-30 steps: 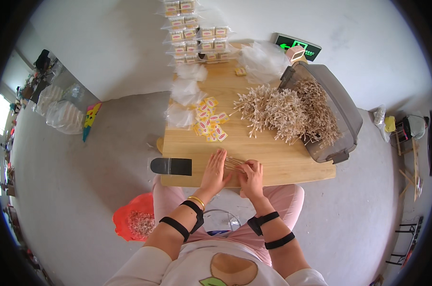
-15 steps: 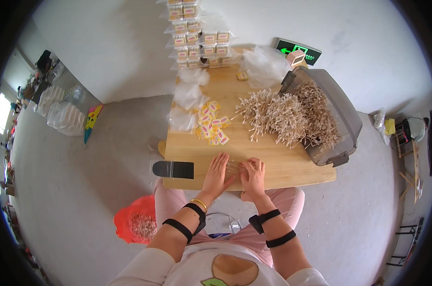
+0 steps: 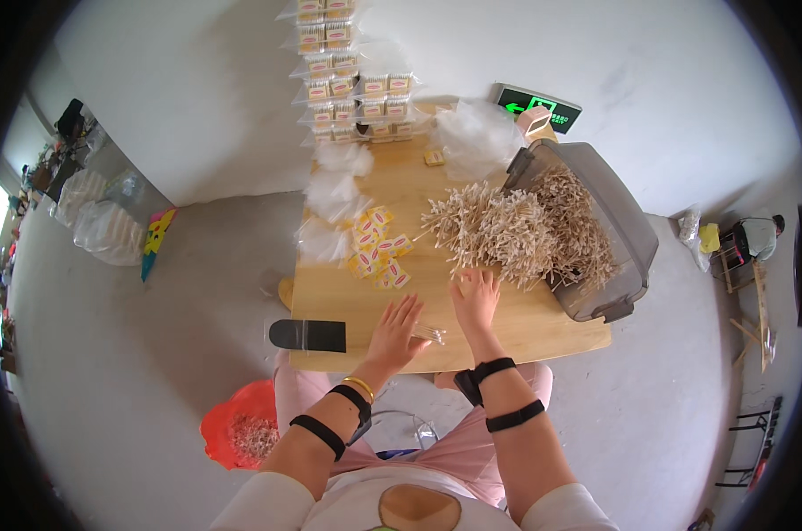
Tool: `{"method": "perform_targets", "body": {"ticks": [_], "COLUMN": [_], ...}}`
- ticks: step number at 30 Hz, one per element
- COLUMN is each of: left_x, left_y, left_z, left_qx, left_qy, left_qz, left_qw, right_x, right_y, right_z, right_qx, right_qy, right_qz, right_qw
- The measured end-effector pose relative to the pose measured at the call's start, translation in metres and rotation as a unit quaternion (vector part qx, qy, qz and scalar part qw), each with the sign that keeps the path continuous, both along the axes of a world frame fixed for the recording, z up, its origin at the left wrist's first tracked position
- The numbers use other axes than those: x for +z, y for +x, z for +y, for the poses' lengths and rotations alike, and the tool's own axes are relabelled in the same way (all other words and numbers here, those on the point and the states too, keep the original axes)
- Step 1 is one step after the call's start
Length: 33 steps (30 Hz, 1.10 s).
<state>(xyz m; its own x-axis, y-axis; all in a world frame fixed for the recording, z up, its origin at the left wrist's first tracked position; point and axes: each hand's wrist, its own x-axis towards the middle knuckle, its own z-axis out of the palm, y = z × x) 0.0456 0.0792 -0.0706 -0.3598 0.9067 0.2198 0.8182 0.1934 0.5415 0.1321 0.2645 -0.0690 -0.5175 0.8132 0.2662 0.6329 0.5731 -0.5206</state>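
Observation:
My left hand rests near the front edge of the wooden table, its fingers stretched out together. A small bundle of cotton swabs lies between its thumb and fingers, white tips pointing right. Farther right, my right hand is at the near edge of a big heap of cotton swabs. Its fingers are apart and slightly bent, with no swab visible in them. The heap spills from a grey see-through plastic bin lying on its side.
Yellow-and-white printed cards lie left of the heap, beside clear plastic bags. Bagged swab packs are stacked at the back left. A black flat strip crosses the table's left edge. A red basin with swabs sits on the floor.
My right hand has left the small bundle and moved up to the heap's edge. My left hand stays with the bundle. The whole view has shifted slightly.

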Motion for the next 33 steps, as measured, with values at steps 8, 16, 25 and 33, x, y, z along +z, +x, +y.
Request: {"method": "perform_targets", "body": {"ticks": [8, 16, 25, 33], "left_x": [-0.006, -0.006, -0.006, 0.0], "left_y": [0.003, 0.001, 0.006, 0.006], "left_z": [0.003, -0.001, 0.003, 0.001], "left_qx": [0.0, 0.007, -0.03, -0.019], "left_qy": [0.031, 0.026, -0.062, -0.06], "left_qz": [-0.008, -0.003, 0.115, 0.11], "left_qw": [0.999, 1.0, 0.991, 0.992], "right_x": [-0.032, -0.018, -0.001, 0.011], "right_y": [-0.013, 0.027, 0.005, -0.02], "right_z": [0.027, -0.013, 0.027, 0.053], "right_qx": [-0.124, 0.095, 0.12, 0.194], "right_qy": [-0.039, -0.042, 0.039, 0.099], "right_qz": [-0.043, -0.01, -0.009, -0.081], "right_qw": [0.991, 0.995, 0.992, 0.973]}}
